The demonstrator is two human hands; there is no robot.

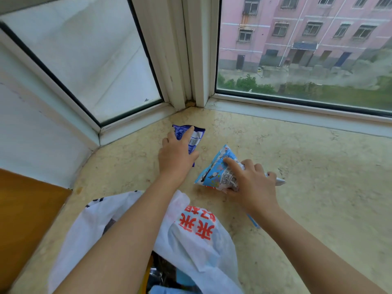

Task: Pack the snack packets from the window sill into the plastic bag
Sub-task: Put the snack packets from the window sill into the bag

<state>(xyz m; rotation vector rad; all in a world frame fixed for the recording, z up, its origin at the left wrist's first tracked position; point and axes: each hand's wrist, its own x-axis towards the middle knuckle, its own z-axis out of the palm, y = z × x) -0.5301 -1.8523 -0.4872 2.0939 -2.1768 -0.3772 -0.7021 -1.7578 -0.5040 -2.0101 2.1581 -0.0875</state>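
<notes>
On the beige marble window sill (pixel 307 166), my left hand (pixel 176 153) grips a dark blue snack packet (pixel 196 136) near the window corner. To its right, my right hand (pixel 252 181) grips a light blue snack packet (pixel 216 172) with a cartoon print, which rests on the sill. A white plastic bag (pixel 191 236) with red characters lies open at the near edge under my left forearm. Dark and blue items show inside its mouth at the bottom of the view.
White window frames (pixel 191 60) meet at the corner behind the packets. A thin blue strip (pixel 253 221) lies on the sill under my right wrist. A brown wooden surface (pixel 25 219) is at the left. The sill stretches bare to the right.
</notes>
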